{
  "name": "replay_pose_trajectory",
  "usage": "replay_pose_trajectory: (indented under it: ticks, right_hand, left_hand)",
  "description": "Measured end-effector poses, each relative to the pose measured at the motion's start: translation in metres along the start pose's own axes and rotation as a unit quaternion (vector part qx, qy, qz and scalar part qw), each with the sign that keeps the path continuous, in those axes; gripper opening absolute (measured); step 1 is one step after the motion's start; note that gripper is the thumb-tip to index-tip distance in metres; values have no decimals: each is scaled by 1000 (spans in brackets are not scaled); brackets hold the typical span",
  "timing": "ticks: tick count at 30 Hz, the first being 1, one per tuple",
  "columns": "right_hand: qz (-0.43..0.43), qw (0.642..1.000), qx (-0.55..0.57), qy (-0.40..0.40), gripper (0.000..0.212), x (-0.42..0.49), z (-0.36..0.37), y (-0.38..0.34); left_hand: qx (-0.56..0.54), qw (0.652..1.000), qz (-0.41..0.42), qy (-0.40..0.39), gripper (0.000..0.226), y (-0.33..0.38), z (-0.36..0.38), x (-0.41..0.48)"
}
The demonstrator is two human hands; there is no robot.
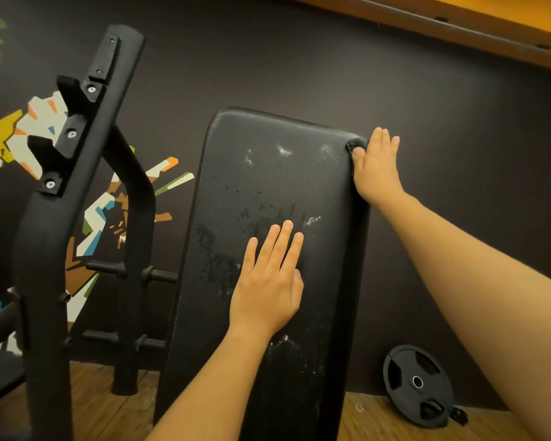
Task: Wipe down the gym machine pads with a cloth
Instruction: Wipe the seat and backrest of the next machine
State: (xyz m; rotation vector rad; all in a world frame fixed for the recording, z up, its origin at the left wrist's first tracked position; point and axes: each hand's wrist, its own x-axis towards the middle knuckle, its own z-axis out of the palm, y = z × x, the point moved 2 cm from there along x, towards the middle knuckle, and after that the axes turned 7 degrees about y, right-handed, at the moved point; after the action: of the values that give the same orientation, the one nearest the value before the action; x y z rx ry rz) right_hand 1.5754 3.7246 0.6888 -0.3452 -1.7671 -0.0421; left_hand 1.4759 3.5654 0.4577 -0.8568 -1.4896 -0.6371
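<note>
Left hand [268, 281] flat, fingers straight, palm pressing pad [268, 173] mid-frame, holding nothing. Right hand [377, 167] on pad's upper-right corner, fingers straight, thumb on dark bunched bit [355, 144]; cloth or torn cover, cannot tell. Pad's long axis runs bottom to top of frame; smears [217, 249] just left of left hand.

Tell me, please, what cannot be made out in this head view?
- Head view: whether the dark lump under the thumb of the right hand is a cloth; it blends with the pad.
- Head view: the pad under the left hand, hidden by its palm.
- Head view: the pad's lower end, cut off by the bottom edge.
</note>
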Motion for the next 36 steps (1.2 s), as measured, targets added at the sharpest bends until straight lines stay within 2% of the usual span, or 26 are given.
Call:
replay_pose_trajectory:
  ticks: [6, 8, 13, 18, 22, 25, 28, 31, 36]
  right_hand:
    - [-47, 998, -32, 30, 60, -57, 9, 3]
    - [-62, 996, -48, 38, 61, -50, 12, 9]
    - [-34, 998, -33, 30, 61, -25, 6, 6]
    - [-54, 998, -18, 38, 60, -74, 6, -3]
    - [-87, 996, -33, 9, 60, -47, -2, 5]
    - [-69, 998, -11, 8, 59, -30, -4, 6]
    - [-40, 999, 26, 21, 60, -66, 2, -1]
    - [-48, 998, 25, 18, 61, -100, 5, 3]
    - [-48, 999, 15, -17, 61, -74, 1, 9]
  left_hand:
    - [-2, 1000, 0, -4, 63, 0, -1, 0]
    - [-4, 1000, -1, -3, 63, 1, -2, -1]
    - [-6, 1000, 0, -2, 63, -1, -1, 0]
    - [-5, 1000, 1, -3, 63, 0, -3, 0]
    - [-5, 1000, 2, 5, 62, 1, -4, 0]
    - [-4, 1000, 5, 6, 62, 1, -4, -1]
    - [-1, 1000, 4, 9, 62, 0, -4, -1]
    - [-7, 1000, 2, 10, 61, 1, -4, -1]
    - [-9, 1000, 2, 11, 62, 1, -4, 0]
